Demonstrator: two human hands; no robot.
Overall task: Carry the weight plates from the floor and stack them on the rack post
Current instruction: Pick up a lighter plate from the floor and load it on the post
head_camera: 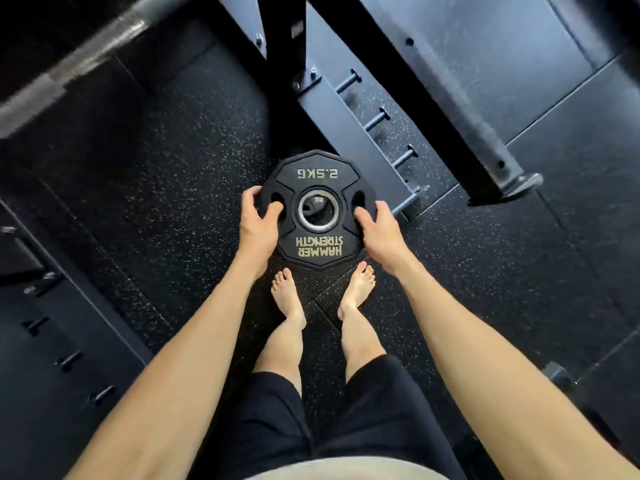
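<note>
Gripping the plate [318, 209] by its side slots, the left hand [258, 220] curls its fingers through one cut-out and the right hand [375, 226] hooks the other, holding it flat in the air above the bare feet [287, 299] and the floor [156, 202]. Carrying looks under way; the rack [346, 126] with its pegs stands just beyond, to the right. No plate shows on any post yet, so stacking remains; other plates on the floor are out of sight

- A gym, this one: speckled rubber floor [173, 168].
- Steel rack [349, 133] with pegs [377, 116].
- Knurled barbell [86, 53] overhead.
- "Hammer Strength" 2.5KG plate [317, 174].
</note>
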